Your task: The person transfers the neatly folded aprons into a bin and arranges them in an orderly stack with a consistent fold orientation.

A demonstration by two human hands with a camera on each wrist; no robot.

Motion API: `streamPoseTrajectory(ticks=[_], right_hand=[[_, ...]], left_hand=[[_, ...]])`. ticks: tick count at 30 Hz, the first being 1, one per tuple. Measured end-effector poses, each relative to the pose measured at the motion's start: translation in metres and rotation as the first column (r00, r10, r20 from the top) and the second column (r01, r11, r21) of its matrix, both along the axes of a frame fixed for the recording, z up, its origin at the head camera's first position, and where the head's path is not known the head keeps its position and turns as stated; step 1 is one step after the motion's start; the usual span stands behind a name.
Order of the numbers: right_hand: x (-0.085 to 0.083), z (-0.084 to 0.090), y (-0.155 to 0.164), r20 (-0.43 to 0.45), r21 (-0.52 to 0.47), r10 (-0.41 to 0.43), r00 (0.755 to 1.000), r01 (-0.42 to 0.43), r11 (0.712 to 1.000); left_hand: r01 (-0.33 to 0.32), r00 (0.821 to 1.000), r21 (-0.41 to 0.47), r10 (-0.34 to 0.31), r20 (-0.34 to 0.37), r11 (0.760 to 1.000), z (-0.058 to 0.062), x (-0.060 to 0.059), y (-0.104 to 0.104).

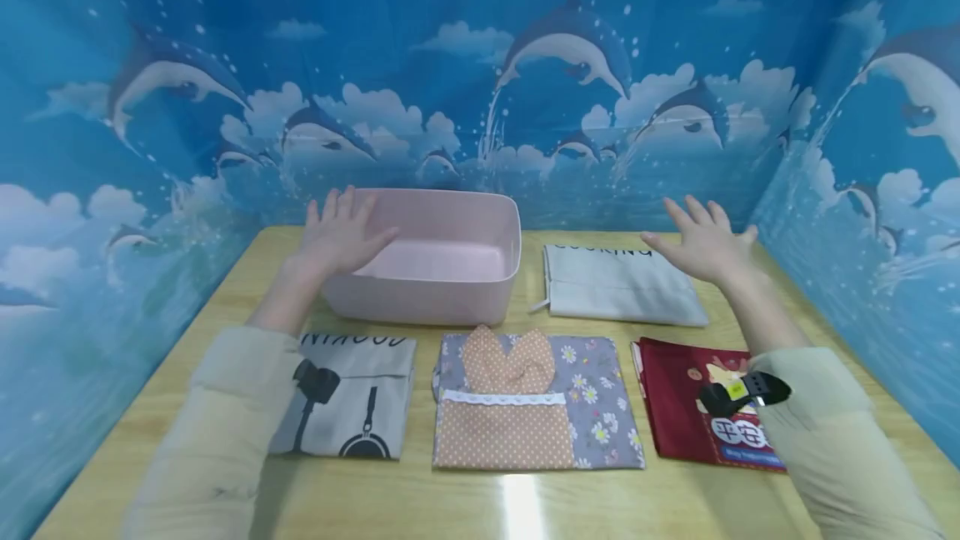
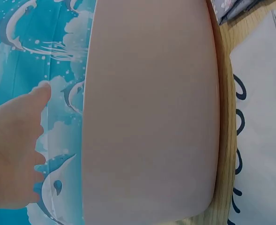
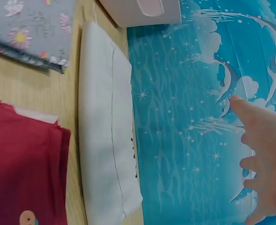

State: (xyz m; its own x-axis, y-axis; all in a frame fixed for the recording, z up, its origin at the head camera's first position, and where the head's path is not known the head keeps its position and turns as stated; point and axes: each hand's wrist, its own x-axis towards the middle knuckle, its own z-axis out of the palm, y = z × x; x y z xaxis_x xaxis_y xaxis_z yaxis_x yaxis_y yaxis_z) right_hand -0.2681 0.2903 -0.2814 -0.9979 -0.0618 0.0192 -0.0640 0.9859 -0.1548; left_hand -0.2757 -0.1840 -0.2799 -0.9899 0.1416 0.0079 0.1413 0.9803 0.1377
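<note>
The pink plastic bin (image 1: 442, 261) sits at the back of the wooden table (image 1: 480, 498), and the left hand (image 1: 341, 232) hovers over its left rim with fingers spread, holding nothing. The right hand (image 1: 705, 244) floats flat and empty above the folded white apron (image 1: 618, 286) just right of the bin. Three more folded aprons lie in front: grey (image 1: 356, 394), floral (image 1: 525, 402) and red (image 1: 690, 415).
</note>
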Motion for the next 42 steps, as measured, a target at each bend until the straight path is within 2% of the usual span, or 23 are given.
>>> streamPoseTrajectory(ticks=[7, 13, 20, 28, 36, 42], right_hand=[[0.01, -0.004, -0.001, -0.098, 0.034, 0.018, 0.995, -0.015, 0.999], [0.022, -0.007, -0.004, -0.146, 0.048, 0.054, 0.988, -0.047, 0.998], [0.032, -0.008, -0.01, -0.16, 0.05, 0.105, 0.982, -0.098, 0.994], [0.045, -0.014, -0.015, -0.218, 0.059, 0.157, 0.963, -0.148, 0.987], [0.055, -0.023, -0.014, -0.281, 0.045, 0.198, 0.939, -0.194, 0.98], [0.066, -0.03, -0.017, -0.312, 0.056, 0.231, 0.921, -0.225, 0.973]], left_hand=[[-0.002, 0.998, 0.018, 0.004, -0.068, 1.0, 0.002, 0.011, 0.002], [0.032, 0.989, -0.026, -0.035, -0.144, 0.999, 0.002, 0.02, 0.002], [0.073, 0.966, -0.077, -0.089, -0.242, 0.994, 0.001, 0.028, 0.006], [0.127, 0.94, -0.168, -0.172, -0.294, 0.978, -0.002, 0.04, 0.014], [0.163, 0.924, -0.142, -0.202, -0.326, 0.976, -0.011, 0.052, 0.022], [0.203, 0.894, -0.162, -0.25, -0.372, 0.966, -0.017, 0.059, 0.024]])
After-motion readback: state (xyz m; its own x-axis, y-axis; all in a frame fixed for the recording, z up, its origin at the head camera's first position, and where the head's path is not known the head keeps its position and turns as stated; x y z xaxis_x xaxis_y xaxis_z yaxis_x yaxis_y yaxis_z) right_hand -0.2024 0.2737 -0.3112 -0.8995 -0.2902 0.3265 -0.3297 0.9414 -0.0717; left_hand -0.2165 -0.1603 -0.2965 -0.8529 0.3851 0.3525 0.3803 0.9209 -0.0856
